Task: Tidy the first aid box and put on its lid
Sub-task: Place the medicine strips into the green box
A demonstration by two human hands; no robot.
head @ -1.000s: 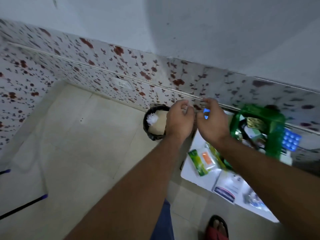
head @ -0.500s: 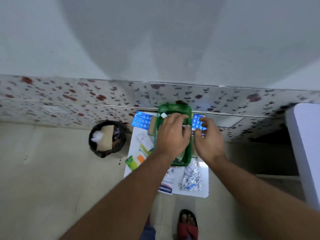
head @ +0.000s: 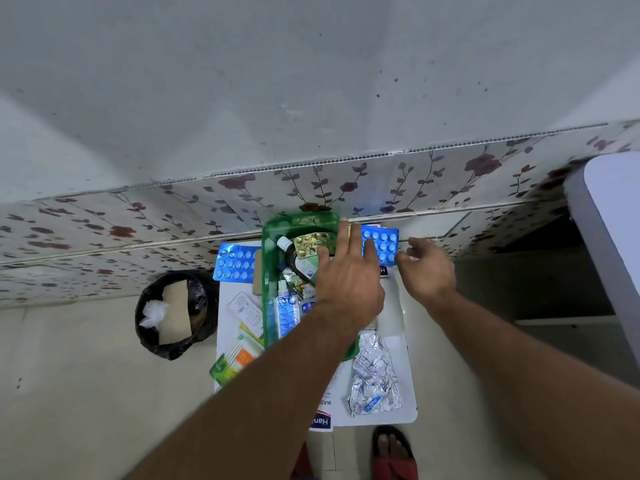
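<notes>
The green first aid box (head: 269, 247) stands open on a small white table (head: 393, 317) by the wall. Inside lie a dark bottle with a white cap (head: 290, 251), a gold blister strip (head: 311, 244) and small tubes. My left hand (head: 349, 282) hovers over the box's right side, fingers spread and holding nothing. A blue blister pack (head: 385, 244) lies right of the box, partly under my left fingers. My right hand (head: 427, 268) is just right of that pack, fingers loosely curled and apart. A green patch (head: 351, 351) shows under my left forearm.
Another blue blister pack (head: 234, 264) lies left of the box. Green and orange sachets (head: 235, 358) and crumpled silver strips (head: 374, 375) lie on the table's near part. A black bin (head: 173, 313) stands left. A white surface (head: 616, 237) juts in right. My sandalled foot (head: 394, 452) is below.
The view swung from the bin to the box. My left hand slid to the box's right side and spread its fingers. My right hand drew off the blue pack to the right.
</notes>
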